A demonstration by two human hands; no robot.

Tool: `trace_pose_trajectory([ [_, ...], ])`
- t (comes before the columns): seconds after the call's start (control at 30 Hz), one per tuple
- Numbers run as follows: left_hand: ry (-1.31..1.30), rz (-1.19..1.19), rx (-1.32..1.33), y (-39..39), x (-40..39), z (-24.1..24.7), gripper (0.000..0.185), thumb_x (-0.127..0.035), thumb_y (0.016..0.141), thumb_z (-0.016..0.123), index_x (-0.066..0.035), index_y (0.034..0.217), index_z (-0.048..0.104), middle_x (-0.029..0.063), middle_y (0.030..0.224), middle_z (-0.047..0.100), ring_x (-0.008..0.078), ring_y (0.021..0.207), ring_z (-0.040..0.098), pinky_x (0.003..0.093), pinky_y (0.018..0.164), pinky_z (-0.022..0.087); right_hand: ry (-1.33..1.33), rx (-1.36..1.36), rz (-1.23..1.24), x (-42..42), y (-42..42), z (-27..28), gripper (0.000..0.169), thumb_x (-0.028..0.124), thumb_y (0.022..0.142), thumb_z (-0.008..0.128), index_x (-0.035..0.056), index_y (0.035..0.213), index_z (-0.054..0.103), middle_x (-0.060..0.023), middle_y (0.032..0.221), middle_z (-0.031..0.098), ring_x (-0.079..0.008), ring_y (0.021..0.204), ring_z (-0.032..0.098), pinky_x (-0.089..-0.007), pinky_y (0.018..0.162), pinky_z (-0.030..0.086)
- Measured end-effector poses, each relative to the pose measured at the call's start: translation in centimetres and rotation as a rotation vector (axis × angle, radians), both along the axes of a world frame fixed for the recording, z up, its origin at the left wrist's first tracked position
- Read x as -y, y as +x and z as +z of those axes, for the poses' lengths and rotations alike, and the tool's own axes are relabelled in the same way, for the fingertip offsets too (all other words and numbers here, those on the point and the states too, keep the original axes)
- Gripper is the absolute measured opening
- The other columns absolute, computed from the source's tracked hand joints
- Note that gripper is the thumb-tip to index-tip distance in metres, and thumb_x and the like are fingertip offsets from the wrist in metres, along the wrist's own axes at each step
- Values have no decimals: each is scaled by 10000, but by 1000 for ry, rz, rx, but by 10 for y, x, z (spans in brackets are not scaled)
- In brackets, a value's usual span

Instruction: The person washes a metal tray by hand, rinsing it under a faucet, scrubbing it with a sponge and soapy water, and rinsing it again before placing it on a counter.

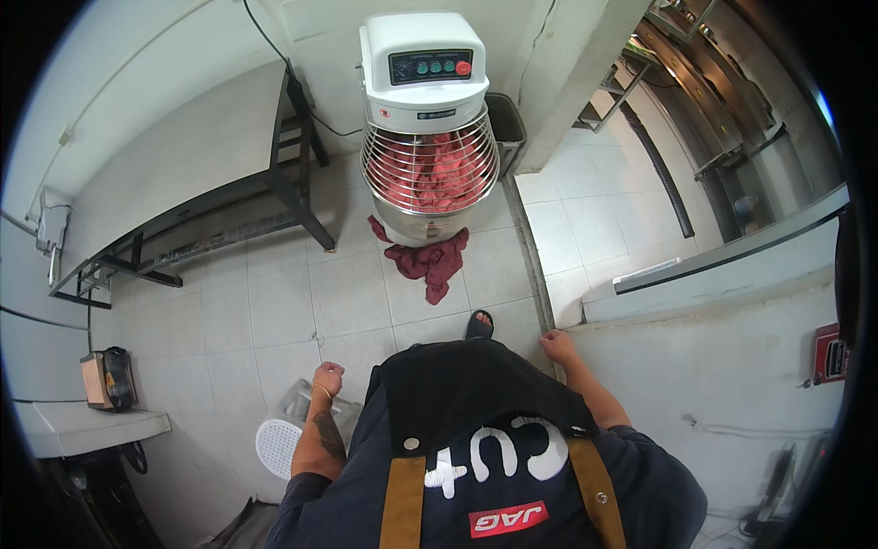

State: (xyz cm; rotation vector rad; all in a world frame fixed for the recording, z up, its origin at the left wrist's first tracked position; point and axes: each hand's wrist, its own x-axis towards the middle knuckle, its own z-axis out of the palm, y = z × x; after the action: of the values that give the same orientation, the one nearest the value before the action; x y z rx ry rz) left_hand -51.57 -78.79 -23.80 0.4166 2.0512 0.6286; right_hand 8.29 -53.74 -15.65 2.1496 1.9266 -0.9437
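Note:
My left hand (328, 379) hangs at my side with its fingers curled; I see nothing in it. Below it on the floor is a white and grey appliance (280, 446) with a perforated round face. My right hand (559, 346) is also loosely curled, beside the low wall on the right, with nothing visible in it. Ahead stands a white spiral mixer (424, 68) with round buttons on its panel. Through its wire bowl guard (370, 168) a lumpy red mass (439, 171) shows in the metal bowl (429, 226). A dark red cloth (435, 264) lies crumpled on the floor against the bowl's base.
A long grey-topped table (199, 130) with a dark metal frame runs along the left wall. A grey bin (507, 130) stands behind the mixer, by a pillar (576, 68). A raised floor edge (528, 254) borders the tiled area at right. A cardboard box (96, 381) sits at far left.

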Motion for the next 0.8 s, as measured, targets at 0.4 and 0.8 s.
trace_pose_trajectory([
  [0.4, -37, -54, -36, 0, -22, 7, 234, -247, 830, 685, -43, 943, 701, 121, 702, 686, 221, 614, 666, 363, 597, 535, -6, -21, -76, 14, 13, -3, 331, 335, 824, 675, 48, 980, 730, -201, 1014, 716, -368, 1008, 671, -440, 908, 519],
  [0.8, -10, -39, 13, 13, -19, 7, 216, -224, 849, 677, -30, 944, 688, 106, 653, 655, 198, 539, 625, 344, 515, 500, -56, 9, -93, 13, 12, -5, 333, 348, 830, 678, 56, 984, 728, -197, 1039, 710, -365, 1028, 663, -439, 923, 513],
])
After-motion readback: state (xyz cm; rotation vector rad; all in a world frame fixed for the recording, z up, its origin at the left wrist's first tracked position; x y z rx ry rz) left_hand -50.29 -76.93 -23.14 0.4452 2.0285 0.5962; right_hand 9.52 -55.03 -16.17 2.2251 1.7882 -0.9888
